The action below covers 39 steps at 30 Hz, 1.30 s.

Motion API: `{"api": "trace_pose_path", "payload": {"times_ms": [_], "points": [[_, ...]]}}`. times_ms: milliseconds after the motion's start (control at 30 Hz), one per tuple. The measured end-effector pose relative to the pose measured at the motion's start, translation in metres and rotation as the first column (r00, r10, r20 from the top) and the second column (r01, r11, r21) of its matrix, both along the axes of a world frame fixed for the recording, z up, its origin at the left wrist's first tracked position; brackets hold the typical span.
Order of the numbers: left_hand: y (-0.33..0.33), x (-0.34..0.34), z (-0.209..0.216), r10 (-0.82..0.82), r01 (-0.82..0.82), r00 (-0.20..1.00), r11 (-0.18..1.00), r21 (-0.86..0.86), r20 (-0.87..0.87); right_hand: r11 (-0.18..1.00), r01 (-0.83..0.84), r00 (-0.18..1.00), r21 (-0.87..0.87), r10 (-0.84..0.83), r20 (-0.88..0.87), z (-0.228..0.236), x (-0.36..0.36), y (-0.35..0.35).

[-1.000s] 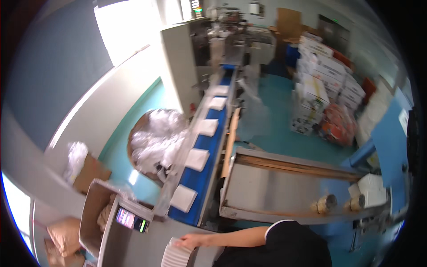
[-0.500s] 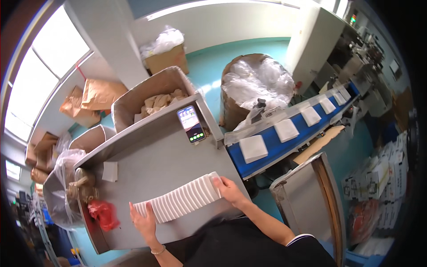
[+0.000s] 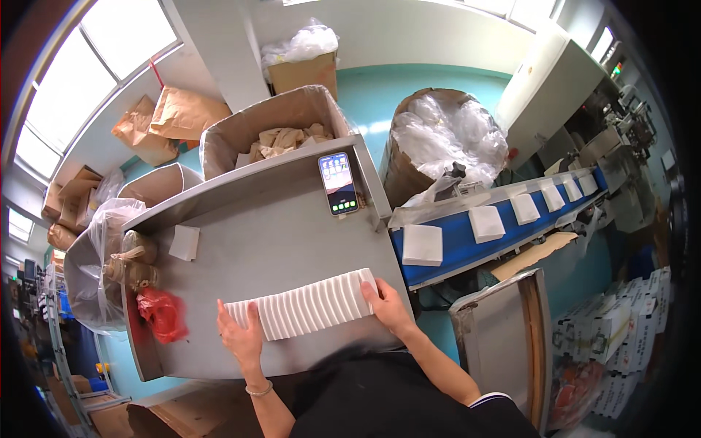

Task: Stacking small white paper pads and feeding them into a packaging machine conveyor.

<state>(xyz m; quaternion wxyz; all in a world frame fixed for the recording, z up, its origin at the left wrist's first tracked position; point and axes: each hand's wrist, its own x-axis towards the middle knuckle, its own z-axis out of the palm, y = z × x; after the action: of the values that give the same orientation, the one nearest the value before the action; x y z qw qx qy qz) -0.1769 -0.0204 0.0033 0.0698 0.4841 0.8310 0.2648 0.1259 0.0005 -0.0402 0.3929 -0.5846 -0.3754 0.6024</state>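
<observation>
A long row of white folded paper napkins (image 3: 314,306), standing on edge in many thin bundles, spans the space between my hands just over the grey metal table (image 3: 255,255). My left hand (image 3: 241,332) grips its left end, thumb on the near side. At the right end my right hand (image 3: 388,306) presses the last bundle with thumb and fingers. More white napkin stacks, the nearest (image 3: 422,245) by the table's right side, lie spaced out along a blue conveyor belt (image 3: 456,255).
A lit phone (image 3: 337,184) lies at the table's far right corner. On the left are a white napkin (image 3: 184,242), twine rolls (image 3: 139,259) and a red plastic bag (image 3: 162,315). Beyond stand a carton with brown paper (image 3: 274,120) and a bin of clear plastic (image 3: 445,139).
My view has turned, so the table and belt appear shifted. Both hands keep hold of the napkin row, which now lies more level. The stacks on the belt sit at slightly different places.
</observation>
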Motion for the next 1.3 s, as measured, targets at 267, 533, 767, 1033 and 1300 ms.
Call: {"api": "trace_pose_path", "payload": {"times_ms": [267, 533, 767, 1033, 1300], "points": [[0.001, 0.003, 0.003, 0.023, -0.023, 1.000, 1.000, -0.020, -0.003, 0.899, 0.381, 0.810, -0.215, -0.437, -0.392, -0.013, 0.045, -0.004], [-0.001, 0.013, 0.006, -0.092, 0.086, 0.992, 0.994, 0.064, 0.092, 0.999, 0.026, 0.993, -0.031, -0.029, -0.112, -0.006, 0.017, -0.001], [-0.001, 0.016, 0.010, -0.068, 0.063, 0.990, 0.997, 0.043, 0.122, 0.941, 0.212, 0.902, -0.263, -0.292, -0.319, -0.013, 0.050, -0.010], [0.000, 0.026, 0.008, -0.124, 0.114, 0.984, 0.990, 0.082, 0.130, 0.997, -0.058, 0.998, -0.041, 0.058, 0.003, 0.011, 0.015, 0.001], [-0.001, 0.021, 0.004, -0.078, 0.071, 0.993, 0.994, 0.087, 0.083, 0.922, -0.121, 0.953, -0.368, 0.004, -0.302, -0.005, 0.061, -0.006]]}}
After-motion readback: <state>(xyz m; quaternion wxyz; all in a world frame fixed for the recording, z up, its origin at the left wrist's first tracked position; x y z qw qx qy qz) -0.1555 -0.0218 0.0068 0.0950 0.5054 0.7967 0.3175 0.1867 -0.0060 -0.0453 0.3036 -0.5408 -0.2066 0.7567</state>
